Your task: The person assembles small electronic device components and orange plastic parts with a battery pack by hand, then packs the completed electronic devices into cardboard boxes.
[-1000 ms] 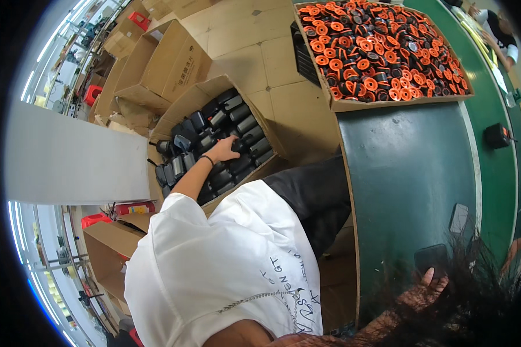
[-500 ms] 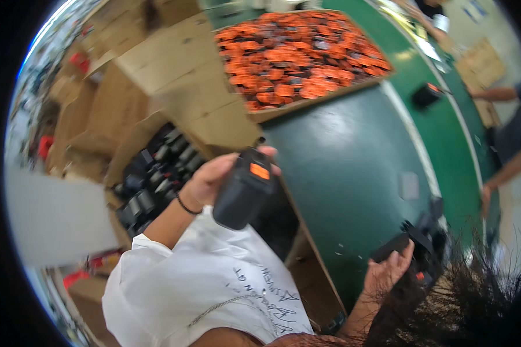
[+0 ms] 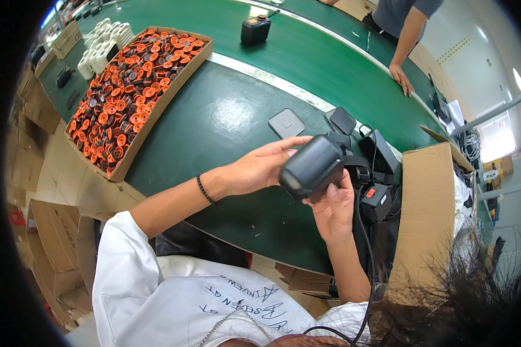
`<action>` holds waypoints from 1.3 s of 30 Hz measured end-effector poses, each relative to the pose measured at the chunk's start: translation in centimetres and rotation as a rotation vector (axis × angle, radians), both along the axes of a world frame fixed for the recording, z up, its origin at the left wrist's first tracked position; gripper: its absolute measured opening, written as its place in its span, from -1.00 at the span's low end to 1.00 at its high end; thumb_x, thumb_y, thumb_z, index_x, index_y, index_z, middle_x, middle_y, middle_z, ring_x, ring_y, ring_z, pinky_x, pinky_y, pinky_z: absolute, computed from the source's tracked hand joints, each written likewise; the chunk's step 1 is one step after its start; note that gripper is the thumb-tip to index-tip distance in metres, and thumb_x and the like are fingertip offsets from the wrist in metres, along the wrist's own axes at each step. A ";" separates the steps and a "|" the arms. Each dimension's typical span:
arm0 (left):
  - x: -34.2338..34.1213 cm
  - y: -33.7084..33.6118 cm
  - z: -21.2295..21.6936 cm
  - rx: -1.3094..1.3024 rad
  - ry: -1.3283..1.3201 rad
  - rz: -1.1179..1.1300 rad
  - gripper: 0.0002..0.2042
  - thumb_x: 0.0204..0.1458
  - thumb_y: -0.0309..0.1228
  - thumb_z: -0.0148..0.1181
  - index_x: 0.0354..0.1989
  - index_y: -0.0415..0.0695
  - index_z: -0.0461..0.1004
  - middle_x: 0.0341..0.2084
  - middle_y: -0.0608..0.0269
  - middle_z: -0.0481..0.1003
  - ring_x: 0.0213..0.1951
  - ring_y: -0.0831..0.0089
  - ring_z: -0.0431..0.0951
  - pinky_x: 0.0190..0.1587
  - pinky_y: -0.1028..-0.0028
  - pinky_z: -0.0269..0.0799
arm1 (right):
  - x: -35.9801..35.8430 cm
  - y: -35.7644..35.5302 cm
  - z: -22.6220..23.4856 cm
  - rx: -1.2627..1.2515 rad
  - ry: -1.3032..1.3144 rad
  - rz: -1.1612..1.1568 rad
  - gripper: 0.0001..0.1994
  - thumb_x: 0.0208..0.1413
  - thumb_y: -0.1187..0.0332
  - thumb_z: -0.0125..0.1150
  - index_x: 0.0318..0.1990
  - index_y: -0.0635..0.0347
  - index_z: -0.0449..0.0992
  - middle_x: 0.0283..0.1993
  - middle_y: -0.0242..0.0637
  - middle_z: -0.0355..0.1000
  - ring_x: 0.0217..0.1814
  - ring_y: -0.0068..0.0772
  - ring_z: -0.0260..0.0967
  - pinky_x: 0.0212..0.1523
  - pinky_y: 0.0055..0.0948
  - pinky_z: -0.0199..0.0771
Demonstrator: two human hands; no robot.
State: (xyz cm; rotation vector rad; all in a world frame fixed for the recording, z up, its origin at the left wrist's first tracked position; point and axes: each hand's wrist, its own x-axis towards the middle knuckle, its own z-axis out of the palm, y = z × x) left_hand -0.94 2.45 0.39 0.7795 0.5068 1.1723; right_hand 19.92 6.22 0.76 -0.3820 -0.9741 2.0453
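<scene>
1. Left hand (image 3: 264, 166) and right hand (image 3: 334, 209) grasp the black case (image 3: 314, 164) from opposite sides, above the green table (image 3: 214, 136).
2. It looks stiff, lightish and smooth (perhaps slippery); hold it by the sides.
3. Beyond, orange discs (image 3: 120, 103) fill a carton (image 3: 171, 104).

White T-shirt (image 3: 130, 289), black beaded bracelet (image 3: 203, 189), chain (image 3: 220, 325)

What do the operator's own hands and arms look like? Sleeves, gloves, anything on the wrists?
Both hands are bare, no gloves. Left hand: dark beaded bracelet on the wrist, forearm uncovered, short white left sleeve. Right hand: nothing seen on the wrist, forearm uncovered, white right sleeve only partly in view.
</scene>
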 end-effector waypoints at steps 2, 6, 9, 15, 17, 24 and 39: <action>-1.2 0.7 0.0 -0.090 -0.109 -0.076 -0.32 0.32 -0.03 -0.04 0.49 -0.11 -0.05 0.26 0.23 0.32 0.25 0.41 0.37 0.30 0.27 0.30 | 0.4 0.0 -1.5 0.074 -0.112 -0.004 -0.69 0.26 0.49 0.20 0.08 0.19 0.27 0.00 -0.17 0.49 0.03 -0.42 0.49 0.02 -0.36 0.54; -1.4 0.5 -0.8 0.036 0.045 -0.108 -0.19 0.20 0.10 0.08 0.48 -0.12 -0.05 0.22 0.14 0.34 0.26 0.34 0.37 0.30 0.28 0.30 | 0.3 -0.4 -2.2 0.090 -0.187 -0.041 -0.58 0.19 0.54 0.27 0.16 0.21 0.28 0.03 -0.23 0.48 0.07 -0.49 0.43 0.12 -0.42 0.45; -1.5 0.1 -0.9 0.185 0.349 -0.059 -0.12 0.16 0.27 -0.02 0.46 -0.13 -0.01 0.23 0.06 0.32 0.28 0.30 0.36 0.31 0.28 0.31 | 0.1 -0.2 -1.6 0.131 -0.224 -0.077 -0.56 0.19 0.54 0.27 0.19 0.23 0.30 0.04 -0.22 0.47 0.07 -0.50 0.42 0.13 -0.44 0.43; -1.1 0.0 -1.1 -0.105 0.032 0.059 -0.18 0.25 0.31 -0.33 0.44 -0.14 0.04 0.32 0.13 0.25 0.33 0.29 0.30 0.37 0.27 0.24 | -0.2 -0.3 -0.4 0.201 -0.346 -0.182 -0.51 0.14 0.57 0.32 0.20 0.24 0.31 -0.10 -0.22 0.53 -0.09 -0.59 0.46 -0.01 -0.58 0.45; -0.9 0.1 -1.4 -0.084 0.048 0.062 -0.19 0.26 0.30 -0.38 0.45 -0.13 0.03 0.35 0.14 0.22 0.35 0.29 0.28 0.38 0.28 0.22 | -0.1 -0.4 -0.8 0.306 -0.392 -0.207 -0.52 0.11 0.58 0.35 0.17 0.23 0.33 -0.15 -0.25 0.54 -0.12 -0.61 0.46 -0.10 -0.60 0.47; -0.4 0.1 -1.5 -0.058 0.094 0.090 -0.18 0.25 0.30 -0.32 0.46 -0.14 0.02 0.36 0.14 0.21 0.34 0.29 0.29 0.37 0.29 0.22 | -0.5 -0.3 -1.2 0.367 -0.425 -0.283 -0.52 0.07 0.61 0.38 0.14 0.22 0.35 -0.10 -0.28 0.47 -0.06 -0.56 0.45 -0.05 -0.55 0.56; 0.3 -0.2 -1.3 0.021 0.178 0.173 -0.20 0.22 0.21 -0.07 0.42 -0.20 0.05 0.32 0.05 0.25 0.27 0.32 0.37 0.33 0.32 0.25 | -0.6 -0.5 -0.9 0.411 -0.505 -0.310 -0.52 0.05 0.63 0.37 0.14 0.24 0.40 -0.12 -0.34 0.40 -0.09 -0.56 0.37 -0.07 -0.52 0.64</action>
